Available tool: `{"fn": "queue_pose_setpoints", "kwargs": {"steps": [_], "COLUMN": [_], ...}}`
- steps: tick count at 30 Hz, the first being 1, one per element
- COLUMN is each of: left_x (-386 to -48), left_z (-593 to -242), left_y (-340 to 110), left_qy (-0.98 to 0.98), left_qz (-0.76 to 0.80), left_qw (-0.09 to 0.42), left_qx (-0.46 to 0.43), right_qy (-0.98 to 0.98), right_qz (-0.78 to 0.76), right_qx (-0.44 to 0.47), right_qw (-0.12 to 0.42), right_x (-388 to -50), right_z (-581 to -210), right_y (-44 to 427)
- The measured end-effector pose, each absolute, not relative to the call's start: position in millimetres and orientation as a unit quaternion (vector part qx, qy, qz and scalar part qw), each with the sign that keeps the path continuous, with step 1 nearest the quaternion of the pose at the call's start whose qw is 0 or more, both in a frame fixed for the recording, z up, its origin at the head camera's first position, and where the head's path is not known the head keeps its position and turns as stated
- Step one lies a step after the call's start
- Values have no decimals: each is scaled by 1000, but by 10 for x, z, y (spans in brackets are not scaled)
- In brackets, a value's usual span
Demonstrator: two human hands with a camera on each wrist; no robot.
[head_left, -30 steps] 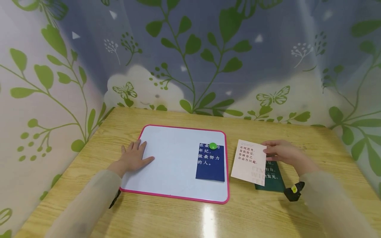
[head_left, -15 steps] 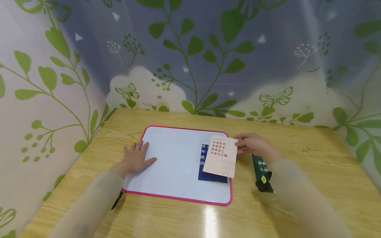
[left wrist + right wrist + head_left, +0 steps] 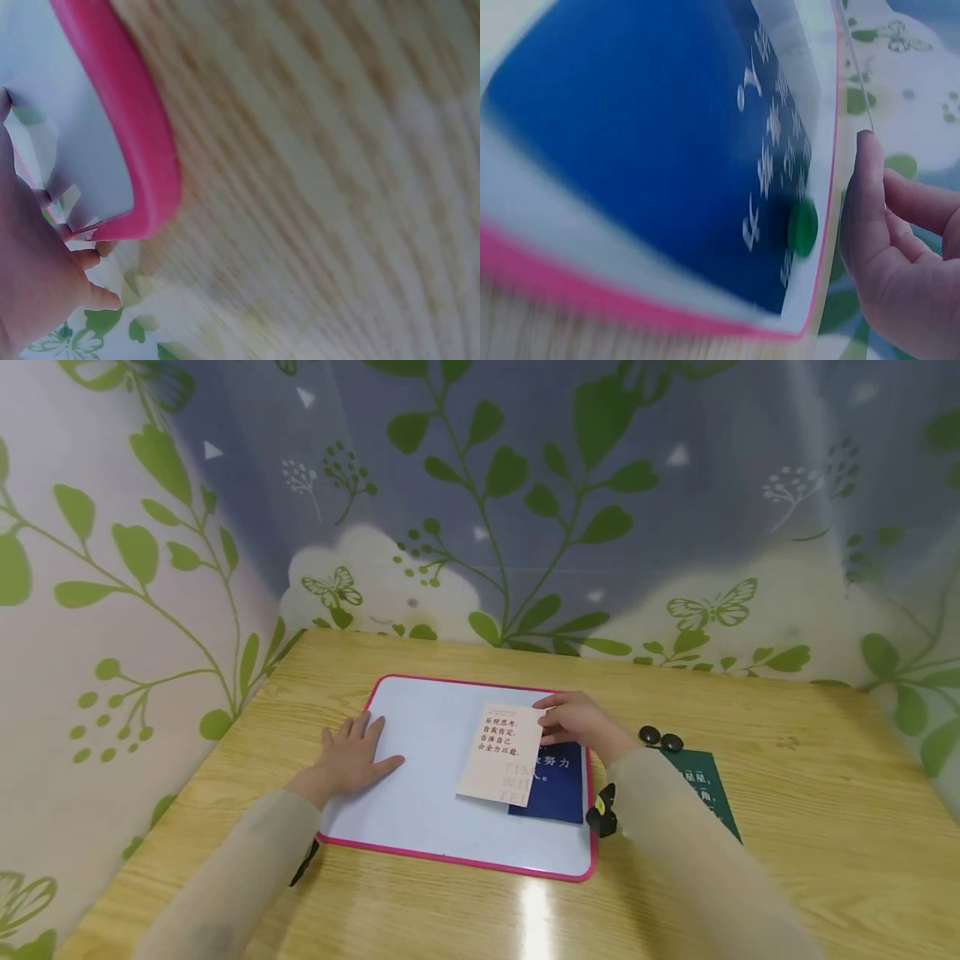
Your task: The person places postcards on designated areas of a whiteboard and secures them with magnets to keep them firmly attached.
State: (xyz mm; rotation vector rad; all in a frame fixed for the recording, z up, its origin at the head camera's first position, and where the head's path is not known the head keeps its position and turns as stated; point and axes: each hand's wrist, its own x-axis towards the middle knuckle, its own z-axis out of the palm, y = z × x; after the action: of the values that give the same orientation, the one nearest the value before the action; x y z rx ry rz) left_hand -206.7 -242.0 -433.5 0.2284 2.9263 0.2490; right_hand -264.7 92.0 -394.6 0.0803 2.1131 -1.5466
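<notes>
A whiteboard (image 3: 420,760) with a pink rim lies flat on the wooden table. My left hand (image 3: 352,760) rests on its left edge, fingers spread. Pinched by its right edge, a pale pink card (image 3: 498,756) with printed characters is in my right hand (image 3: 577,722), over the board. It covers part of a dark blue card (image 3: 555,793) on the board's right side. In the right wrist view a round green magnet (image 3: 803,227) sits on the blue card near its edge; the head view hides it behind the pink card and hand.
Right of the board a dark green card (image 3: 708,785) lies on the table (image 3: 817,810), partly covered by the right sleeve. Two round black magnets (image 3: 660,739) are at its top edge. A patterned curtain (image 3: 525,527) stands behind the table.
My right hand has carried the pink card leftward from above the green card to over the board. The black magnets have come into sight. My left hand has stayed on the board.
</notes>
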Motion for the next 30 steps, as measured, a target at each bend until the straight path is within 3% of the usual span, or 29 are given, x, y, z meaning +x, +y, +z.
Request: {"fn": "queue_pose_setpoints", "kwargs": {"steps": [13,25,30], "left_x": [-2094,-2087,-2097], "left_z": [-4388,-4384,-4363], "left_y": [-2439,-2441,-2434], "left_qy": [989,988,989], "left_qz": [80,96,89], "left_qw": [102,100,97], "left_qx": [67,67,68], "right_qy": [800,936,949], "right_qz": [-550,-336,-302], "right_qx": [48,-37,-40], "right_qw": [235,97,77], "right_x": [-2724,-2672,-2634], "right_z": [-4039,-3930,-3872], "right_y": [559,732,943]}}
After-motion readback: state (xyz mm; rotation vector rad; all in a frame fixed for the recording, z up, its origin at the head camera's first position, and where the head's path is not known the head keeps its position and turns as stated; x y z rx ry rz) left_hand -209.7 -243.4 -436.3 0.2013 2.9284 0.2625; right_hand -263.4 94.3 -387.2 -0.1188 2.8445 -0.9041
